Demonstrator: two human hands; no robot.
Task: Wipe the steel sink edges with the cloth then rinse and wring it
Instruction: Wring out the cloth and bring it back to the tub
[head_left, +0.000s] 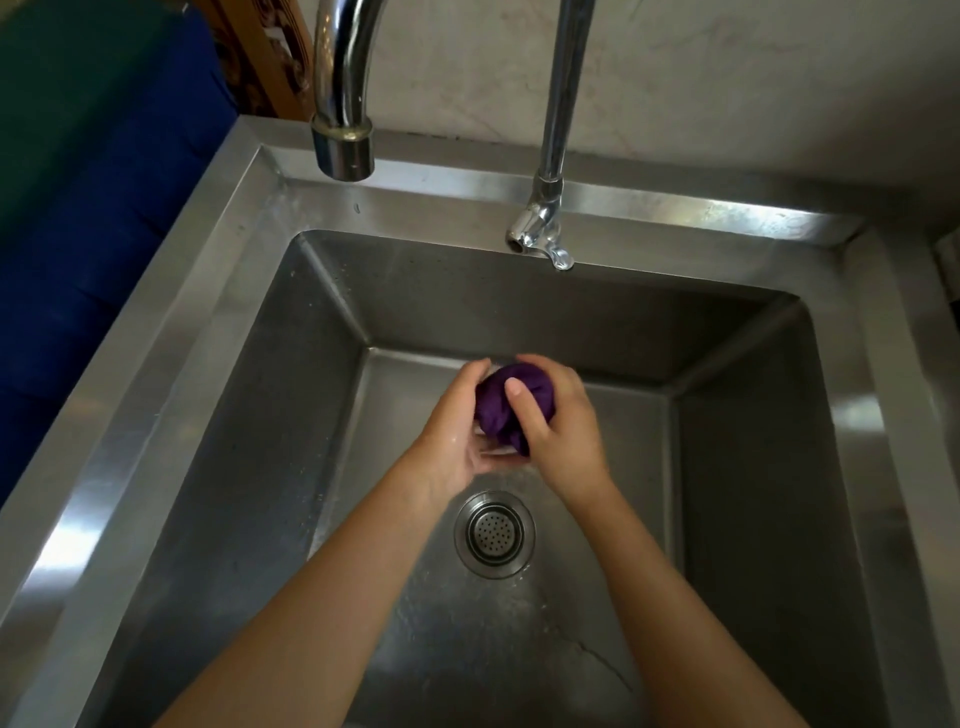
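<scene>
Your two bare forearms come in from 6 o'clock and meet over the basin; between them, near the 6 o'clock side of the basin floor, sits the round drain strainer (494, 532), with drops and a wet sheen on the steel around it; just past the strainer toward 12 o'clock, your left hand (449, 434) and right hand (566, 431) are both clenched on the purple cloth (501, 402); cloth is balled up tight, held above the basin floor, pressed between both palms; left hand cups it from 9 o'clock and from under, fingers curling up over its far edge, palm wet; right hand wraps it from 3 o'clock, thumb laid across the top of the ball; a tail of cloth pokes out at 6 o'clock between the heels of your hands; steel sink (171, 364) rim runs flat round the basin, bright glare on the 9 o'clock edge; at 12 o'clock on the back rim stands the tap base (540, 234) with its small lever; spout (343, 143) hangs at 11 o'clock over the back rim; pale marbled wall (727, 78) behind; blue and green surface (78, 234) at 9 to 10 o'clock beside the sink.
</scene>
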